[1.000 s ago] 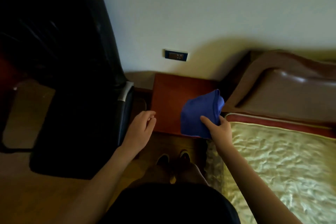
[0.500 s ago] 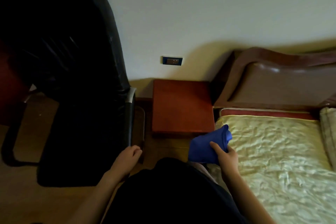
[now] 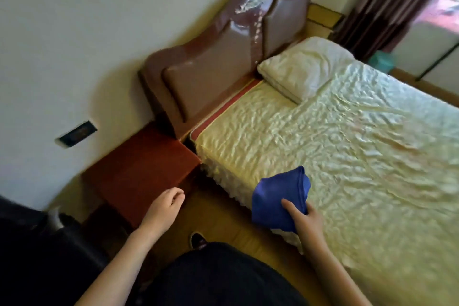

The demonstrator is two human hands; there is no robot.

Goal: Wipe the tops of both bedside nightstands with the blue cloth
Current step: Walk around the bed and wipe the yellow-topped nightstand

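Cloth (image 3: 278,200), blue and bunched, is gripped in the right hand (image 3: 304,218). The thumb lies across its top and the fingers are hidden under it. I see it over the near edge of the bed (image 3: 360,156), by the frilled side. Can't tell if it touches the bed.

It is well apart from the bedside table (image 3: 139,171), which stands to its left, wedged between the wall (image 3: 74,32) and the bed's head end. The table top is reddish-brown wood.

Left hand (image 3: 162,209) hangs just off the table's front corner, fingers loosely curled, grasping nothing. I can't tell if it touches the wood.

Headboard (image 3: 211,75) is brown and padded, with a pale pillow (image 3: 303,65) against it. Dark socket plate (image 3: 77,134) is on the wall above the table. Black chair (image 3: 37,256) is at bottom left. One shoe (image 3: 197,240) is on the wooden floor (image 3: 223,218) between the arms. Dark curtain (image 3: 390,0) is at top right. View is tilted and a bit blurred.
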